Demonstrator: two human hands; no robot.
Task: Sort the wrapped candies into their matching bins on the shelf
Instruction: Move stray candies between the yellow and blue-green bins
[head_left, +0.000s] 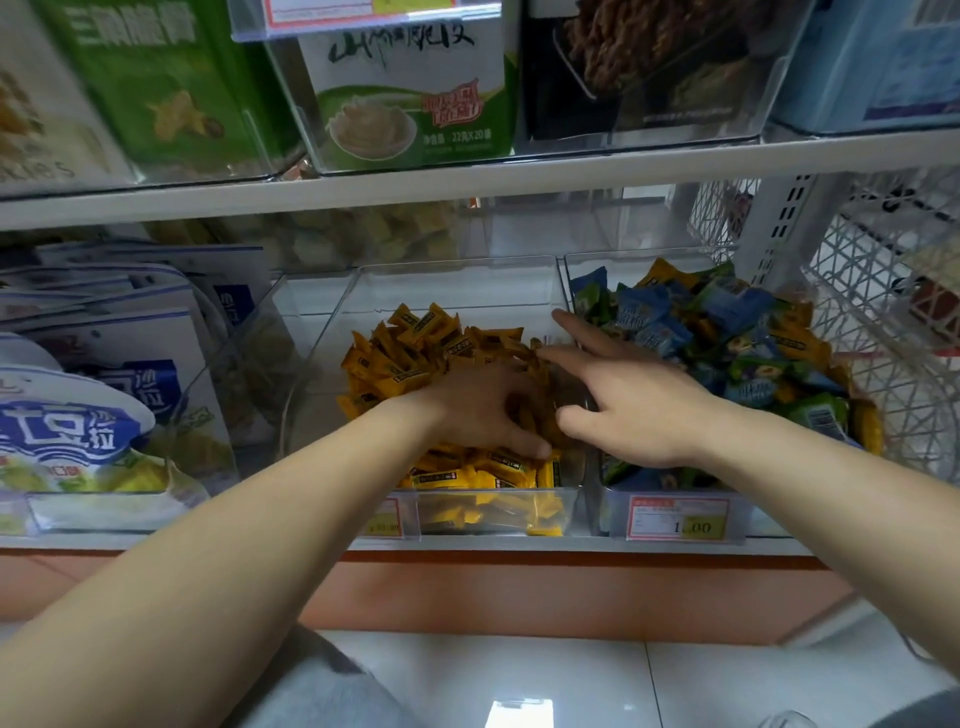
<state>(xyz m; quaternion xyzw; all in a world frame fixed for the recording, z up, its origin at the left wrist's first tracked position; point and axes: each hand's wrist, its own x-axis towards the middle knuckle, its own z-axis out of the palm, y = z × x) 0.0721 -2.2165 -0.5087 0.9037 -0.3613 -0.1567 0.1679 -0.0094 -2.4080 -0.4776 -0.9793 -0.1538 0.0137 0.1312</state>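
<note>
White metal shelf (519, 543), clear hard-plastic bins side by side. Contents of middle bin (457, 291): yellow candies (415, 353), small glossy oblong wrappers, crinkled; print too small to read. Contents of right bin (618, 512): mixed candies (727, 332), blue, green and some yellow, puffy pillow-shaped wrappers. My left hand (488, 410) lies on the yellow heap, fingers curled down into it. Fingertips hidden, so I cannot tell whether it grips anything. My right hand (623, 405) is spread, fingers straight, across the wall between both bins, holding nothing. Price tag (678, 517) partly blurred. White wire basket (883, 322) cut off at right.
</note>
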